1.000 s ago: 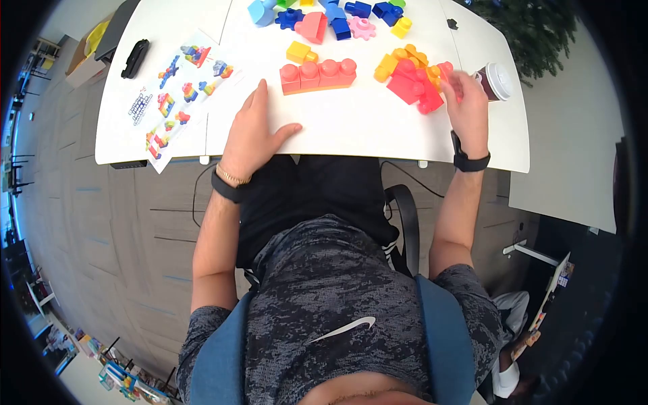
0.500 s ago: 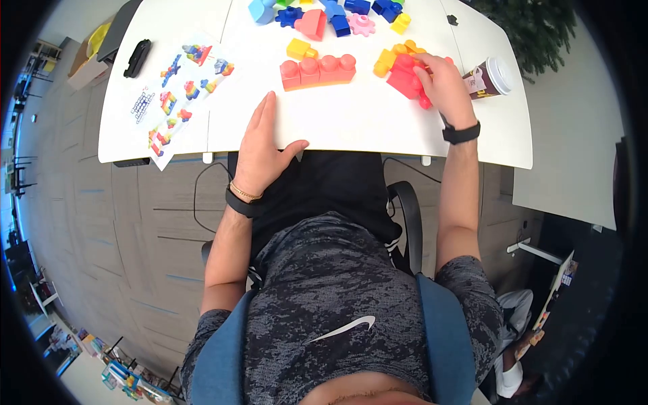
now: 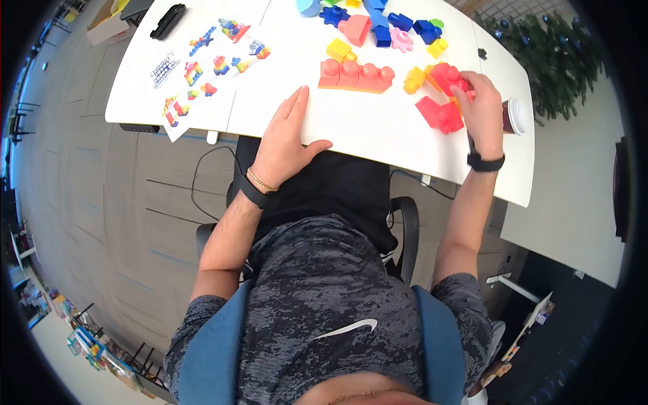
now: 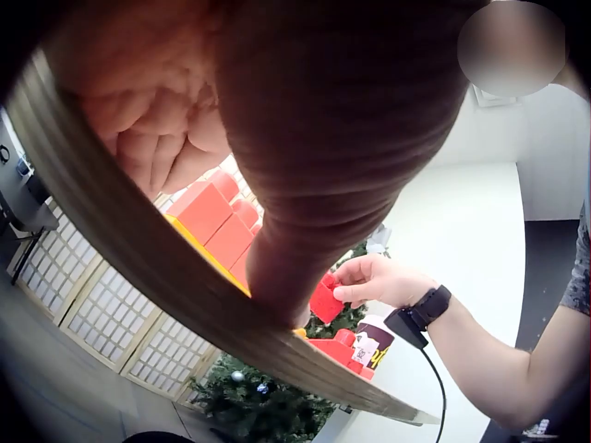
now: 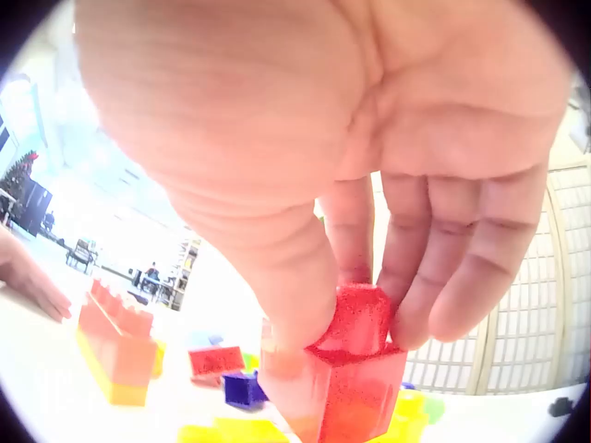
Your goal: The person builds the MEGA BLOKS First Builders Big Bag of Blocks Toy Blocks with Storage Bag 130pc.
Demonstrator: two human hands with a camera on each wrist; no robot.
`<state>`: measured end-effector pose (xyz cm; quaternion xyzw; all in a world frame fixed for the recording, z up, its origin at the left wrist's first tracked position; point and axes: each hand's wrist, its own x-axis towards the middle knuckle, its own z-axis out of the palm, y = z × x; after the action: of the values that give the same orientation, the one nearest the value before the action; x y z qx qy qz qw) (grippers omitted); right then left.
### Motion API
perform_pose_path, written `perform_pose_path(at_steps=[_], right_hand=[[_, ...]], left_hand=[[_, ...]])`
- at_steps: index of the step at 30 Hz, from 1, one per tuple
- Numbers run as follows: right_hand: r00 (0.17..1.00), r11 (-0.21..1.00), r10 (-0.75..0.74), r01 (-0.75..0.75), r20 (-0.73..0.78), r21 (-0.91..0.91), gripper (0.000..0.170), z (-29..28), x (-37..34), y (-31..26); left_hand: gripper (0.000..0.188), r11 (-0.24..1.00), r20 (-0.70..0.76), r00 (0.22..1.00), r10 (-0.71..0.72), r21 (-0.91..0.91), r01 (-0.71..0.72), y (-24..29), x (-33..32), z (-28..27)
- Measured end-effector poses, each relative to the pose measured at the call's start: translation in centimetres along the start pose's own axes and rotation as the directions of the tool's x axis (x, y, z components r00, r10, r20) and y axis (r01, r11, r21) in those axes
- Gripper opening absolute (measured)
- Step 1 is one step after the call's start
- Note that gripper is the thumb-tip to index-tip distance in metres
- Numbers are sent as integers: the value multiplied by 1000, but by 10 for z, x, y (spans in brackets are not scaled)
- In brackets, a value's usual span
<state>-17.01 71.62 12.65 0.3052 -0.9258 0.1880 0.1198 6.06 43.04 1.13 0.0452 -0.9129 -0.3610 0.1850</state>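
Observation:
My right hand [image 3: 483,116] pinches a red toy block [image 5: 358,392] between thumb and fingertips, its stud under the fingers in the right wrist view. In the head view this red block overlaps orange and yellow blocks [image 3: 414,80]. Just in front of it lies another red block [image 3: 432,111] with a stud. Fingers straight, my left hand [image 3: 280,152] rests at the table's front edge, thumb spread out. Beyond its fingertips stands a row of red blocks [image 3: 356,75] with several studs, on an orange-yellow base. A single yellow block [image 3: 339,50] lies behind the row.
Blue, pink, yellow and green blocks [image 3: 381,35] lie scattered at the back of the white table [image 3: 270,81]. A picture sheet [image 3: 202,67] and a black case [image 3: 168,21] are on the left. A lidded paper cup [image 3: 516,116] stands right of my right hand.
My right hand has closed on a red block from the cluster, which now sits apart from the red block in front. The left hand stays at the table edge. The head view has turned.

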Motion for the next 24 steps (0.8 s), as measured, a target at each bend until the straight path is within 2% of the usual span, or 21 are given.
perform_pose_path(at_steps=[2, 4, 6, 8, 10, 12, 13, 14, 16, 17, 19, 20, 22, 23, 24], right_hand=[[997, 994, -50, 56, -60, 97, 27, -1, -14, -22], [997, 983, -74, 74, -7, 171, 30, 2, -28, -52], [983, 953, -175, 156, 48, 261, 33, 25, -40, -58], [983, 951, -168, 140, 77, 276, 33, 44, -47, -73], [983, 952, -147, 112, 105, 286, 34, 58, -52, -82], [988, 944, -148, 126, 50, 304, 35, 69, -52, -86], [990, 942, -126, 101, 57, 320, 45, 72, -51, -87], [991, 943, -120, 96, 58, 319, 45, 73, -50, -85], [995, 891, -26, -20, 94, 455, 67, 75, -46, -83], [996, 890, -23, -21, 91, 455, 67, 75, -45, -77], [997, 925, 50, -65, 51, 374, 90, 75, -43, -61], [997, 925, 56, -73, 56, 373, 90, 79, -43, -57], [988, 828, -25, -64, 152, 557, 101, 85, -37, -48], [964, 803, -7, -153, 266, 577, 102, 88, -34, -46], [965, 800, 6, -161, 261, 577, 102, 91, -32, -47]], left_hand=[[106, 1000, 22, 1000, -2, -29, 3, -4, 6, -9], [108, 998, 58, 998, -6, -57, 9, 0, 14, -19], [113, 993, 156, 982, -102, -49, 110, 1, 30, -33], [115, 997, 132, 988, -75, -24, 79, -5, 40, -32], [112, 997, 78, 997, 16, 79, -22, -8, 52, -26], [109, 998, 113, 994, -15, 61, 8, -6, 60, -23], [106, 998, 144, 988, -48, 43, 42, -4, 63, -22], [106, 998, 149, 988, -46, 41, 40, -4, 65, -19], [104, 996, 108, 993, -44, 81, 35, -4, 67, -14], [104, 996, 110, 993, -40, 82, 31, -5, 68, -13], [103, 996, 89, 995, -55, 75, 48, -5, 69, -12], [103, 996, 96, 994, -57, 73, 50, -4, 68, -11], [101, 992, 124, 988, -91, 93, 80, 0, 72, -9], [101, 993, 135, 987, -83, 93, 70, 1, 73, -8], [100, 996, 141, 988, -58, 73, 48, 1, 74, -6]])
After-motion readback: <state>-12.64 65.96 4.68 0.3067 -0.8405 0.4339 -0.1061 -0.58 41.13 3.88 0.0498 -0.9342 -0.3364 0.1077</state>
